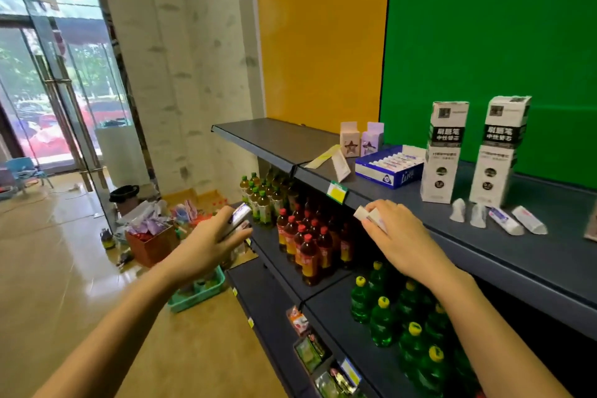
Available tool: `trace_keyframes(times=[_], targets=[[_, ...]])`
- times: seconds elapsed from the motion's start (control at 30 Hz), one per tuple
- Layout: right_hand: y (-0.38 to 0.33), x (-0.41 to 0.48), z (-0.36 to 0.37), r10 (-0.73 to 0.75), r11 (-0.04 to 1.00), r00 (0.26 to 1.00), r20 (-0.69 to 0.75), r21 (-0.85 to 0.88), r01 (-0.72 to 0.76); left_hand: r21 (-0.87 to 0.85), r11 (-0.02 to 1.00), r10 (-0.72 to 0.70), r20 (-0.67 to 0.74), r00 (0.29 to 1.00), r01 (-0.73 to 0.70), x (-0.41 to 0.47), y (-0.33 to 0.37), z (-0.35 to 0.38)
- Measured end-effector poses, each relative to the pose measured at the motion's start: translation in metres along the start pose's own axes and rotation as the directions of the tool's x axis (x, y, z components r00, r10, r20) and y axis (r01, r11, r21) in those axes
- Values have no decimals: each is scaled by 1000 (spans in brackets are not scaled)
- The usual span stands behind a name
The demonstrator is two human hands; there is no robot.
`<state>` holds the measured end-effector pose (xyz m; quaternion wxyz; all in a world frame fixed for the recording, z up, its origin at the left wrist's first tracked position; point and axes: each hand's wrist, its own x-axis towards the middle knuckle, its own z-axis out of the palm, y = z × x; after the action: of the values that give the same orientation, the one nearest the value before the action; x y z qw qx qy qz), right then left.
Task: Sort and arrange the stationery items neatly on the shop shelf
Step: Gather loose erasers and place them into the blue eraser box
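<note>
Both forearms reach in from the bottom of the view. Left hand [206,245] hangs out past the shelf's front edge, over the floor, its fingers curled round a couple of small packs [240,215]. Right hand [400,236] sits at the front edge of the top shelf [565,245], pinching two small white blocks [371,215] between thumb and fingertips; they are too blurred to say exactly what they are. Further along the front edge lie four white wrapped pieces [505,220] in a loose row. Two tall white boxes [444,152] stand just behind them, and a blue tray [387,171] sits to their left. To do this step well, I judge the blocks should go down beside that row, facing the same way and evenly spaced. They should stay back from the lip and clear of the tall boxes so nothing tips.
</note>
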<state>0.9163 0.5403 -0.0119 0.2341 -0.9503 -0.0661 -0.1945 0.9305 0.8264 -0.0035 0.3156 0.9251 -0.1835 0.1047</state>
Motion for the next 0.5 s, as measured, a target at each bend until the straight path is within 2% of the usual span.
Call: trace_keyframes(times=[0.23, 0.5], targets=[[0, 60, 16, 95, 993, 995, -7, -77, -95, -71, 983, 172, 60, 983, -167, 93, -44, 16], [20, 133, 22, 119, 977, 980, -162, -159, -145, -139, 905, 419, 123, 899, -403, 224, -41, 34]])
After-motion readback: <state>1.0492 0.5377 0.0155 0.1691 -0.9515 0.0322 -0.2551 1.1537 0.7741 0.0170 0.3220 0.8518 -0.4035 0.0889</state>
